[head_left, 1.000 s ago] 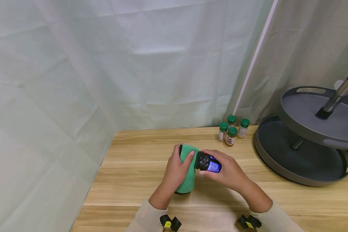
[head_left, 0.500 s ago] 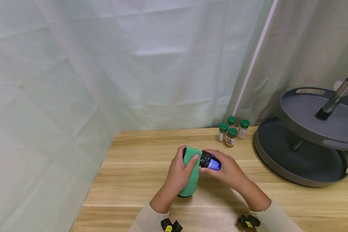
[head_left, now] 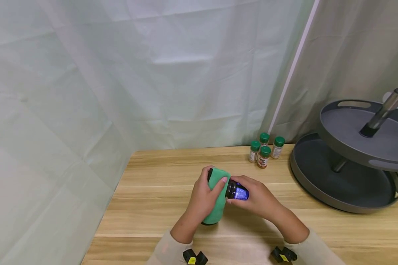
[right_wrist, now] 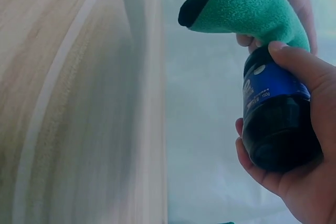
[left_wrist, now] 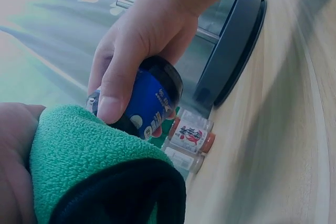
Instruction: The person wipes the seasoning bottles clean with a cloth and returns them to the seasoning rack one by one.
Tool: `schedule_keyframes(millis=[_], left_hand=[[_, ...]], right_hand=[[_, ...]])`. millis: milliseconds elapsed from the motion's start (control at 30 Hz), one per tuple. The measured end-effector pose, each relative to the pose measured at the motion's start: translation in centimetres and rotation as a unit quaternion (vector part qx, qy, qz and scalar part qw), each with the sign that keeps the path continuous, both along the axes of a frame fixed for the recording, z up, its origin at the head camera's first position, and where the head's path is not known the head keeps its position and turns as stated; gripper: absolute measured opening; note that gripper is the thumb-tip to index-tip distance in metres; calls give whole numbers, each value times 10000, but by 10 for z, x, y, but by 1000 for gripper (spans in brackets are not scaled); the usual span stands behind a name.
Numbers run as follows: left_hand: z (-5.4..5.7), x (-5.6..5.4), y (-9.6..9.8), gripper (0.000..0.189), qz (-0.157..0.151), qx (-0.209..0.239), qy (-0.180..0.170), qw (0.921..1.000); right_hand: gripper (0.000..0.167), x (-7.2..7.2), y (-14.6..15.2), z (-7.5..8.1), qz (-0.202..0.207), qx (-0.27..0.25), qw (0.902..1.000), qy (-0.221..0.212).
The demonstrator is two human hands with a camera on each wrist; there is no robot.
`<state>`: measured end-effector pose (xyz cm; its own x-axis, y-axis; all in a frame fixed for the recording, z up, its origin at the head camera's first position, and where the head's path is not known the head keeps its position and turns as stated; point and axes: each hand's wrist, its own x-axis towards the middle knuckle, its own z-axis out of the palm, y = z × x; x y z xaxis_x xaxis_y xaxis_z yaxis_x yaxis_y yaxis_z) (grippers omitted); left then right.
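My left hand (head_left: 201,197) grips a folded green cloth (head_left: 217,197) with black edging, thumb across its front. In my right hand (head_left: 257,197) is a small dark jar (head_left: 237,190) with a blue label, tilted on its side over the table. The jar's lid end meets the cloth; in the right wrist view the cloth (right_wrist: 257,11) lies against the top of the jar (right_wrist: 281,124). From the left wrist, the right thumb and fingers wrap round the jar (left_wrist: 157,95). The cloth hides part of the lid.
Several small spice jars with green lids (head_left: 264,151) stand at the back of the wooden table (head_left: 152,206). A two-tier dark grey round tray stand (head_left: 346,187) is on the right. Pale curtains (head_left: 185,73) hang behind the table.
The cloth and left hand have shifted slightly right. The jar has turned a little in the right hand and moved slightly left, staying against the cloth.
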<state>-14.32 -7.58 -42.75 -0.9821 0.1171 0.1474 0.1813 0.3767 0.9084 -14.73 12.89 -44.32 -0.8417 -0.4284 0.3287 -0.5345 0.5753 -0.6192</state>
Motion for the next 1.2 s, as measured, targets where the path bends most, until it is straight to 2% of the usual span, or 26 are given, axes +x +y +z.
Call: schedule_keyframes(millis=[400,633,733,1000,1200], left_hand=[[1,-4,-4,57,95,48,-130,9999],[-1,-7,-7,58,185,-44,-174,9997],[-3,-7,-8,55,142,59,-174,9997],[-3,-7,-7,50,-25,449,-232,9987],[-3,-5,-6,51,-78,472,-303,9984]], right_hand=[[66,7,1,9,363,-19,9984,428],[65,9,1,12,518,-407,9975,245],[63,10,1,11,547,-672,9962,72],[61,9,3,13,363,-1281,9911,-7],[62,7,3,13,60,-1338,9908,-196]])
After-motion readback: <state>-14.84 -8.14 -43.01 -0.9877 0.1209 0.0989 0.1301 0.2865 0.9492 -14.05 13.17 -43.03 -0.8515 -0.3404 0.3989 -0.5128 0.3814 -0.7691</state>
